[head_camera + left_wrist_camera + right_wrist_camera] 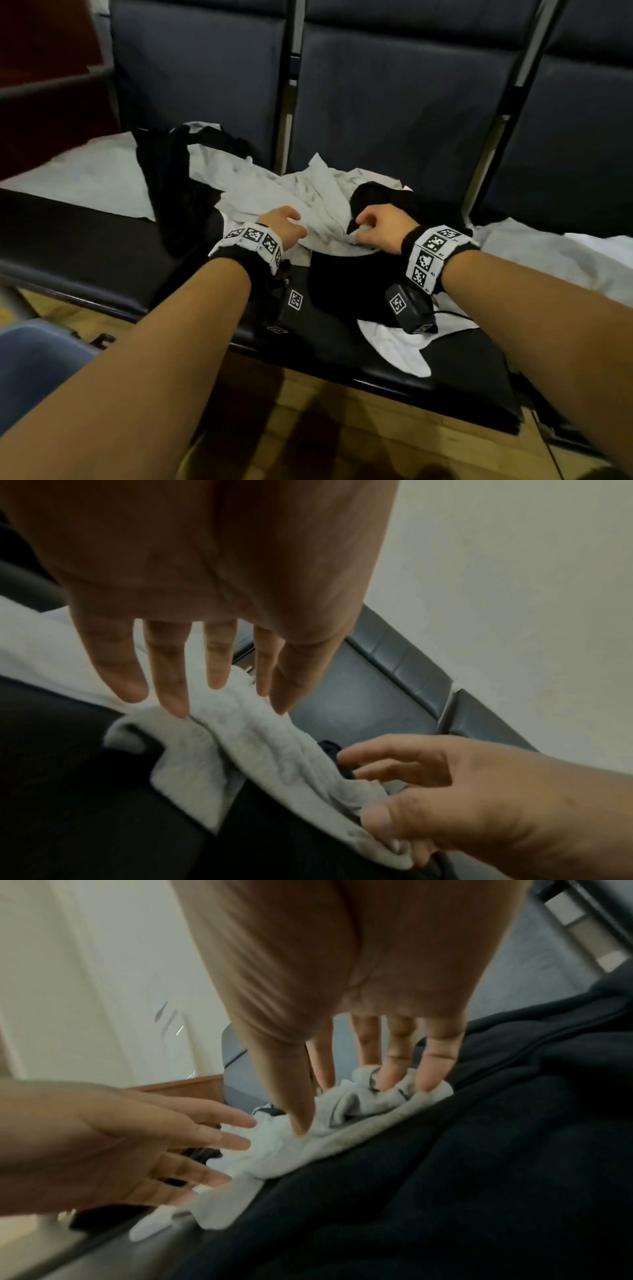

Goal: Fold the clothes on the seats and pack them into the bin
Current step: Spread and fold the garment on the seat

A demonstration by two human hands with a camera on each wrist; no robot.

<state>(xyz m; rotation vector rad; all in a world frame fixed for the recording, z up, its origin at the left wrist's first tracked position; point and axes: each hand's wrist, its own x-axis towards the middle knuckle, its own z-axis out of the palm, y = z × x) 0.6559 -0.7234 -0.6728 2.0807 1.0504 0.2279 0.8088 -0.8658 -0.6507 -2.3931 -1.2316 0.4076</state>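
A crumpled light grey garment (308, 198) lies across the dark seats (85, 233), partly over a black garment (342, 284). My left hand (294, 226) hovers over its left part with the fingers straight and spread; in the left wrist view the fingertips (174, 707) just reach the grey garment (260, 750). My right hand (364, 229) pinches a bunched edge of the grey garment (274, 1158) between thumb and fingers (431, 1080), beside the black garment (445, 1177). No bin shows in any view.
More clothes lie around: a black garment (171, 192) and a white cloth (89, 178) to the left, a white garment (548, 257) on the right seat, a white piece (400, 346) at the seat's front edge. Seat backs (394, 102) rise behind. Wooden floor (342, 428) lies below.
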